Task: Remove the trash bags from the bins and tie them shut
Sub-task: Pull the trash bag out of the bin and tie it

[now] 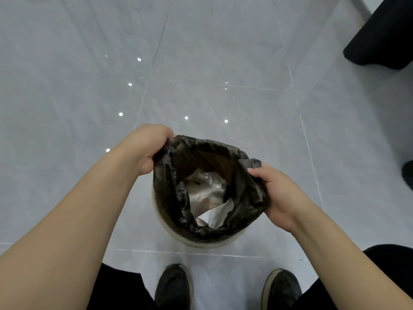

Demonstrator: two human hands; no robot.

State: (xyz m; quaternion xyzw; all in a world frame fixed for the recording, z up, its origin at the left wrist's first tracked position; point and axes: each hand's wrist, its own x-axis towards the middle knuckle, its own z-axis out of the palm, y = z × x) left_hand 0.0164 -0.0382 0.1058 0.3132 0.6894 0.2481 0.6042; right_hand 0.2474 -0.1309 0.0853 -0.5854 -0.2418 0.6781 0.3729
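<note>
A black trash bag lines a small round white bin that stands on the floor in front of my feet. The bag's mouth is open, and crumpled white paper and clear plastic lie inside. My left hand grips the bag's edge at the far left of the rim. My right hand pinches the bag's edge at the right side, thumb on top. The bag's rim is pulled up off the bin on both sides.
The floor is glossy grey tile with light reflections. A black object stands at the top right, and another dark shape sits at the right edge. My two dark shoes are just behind the bin.
</note>
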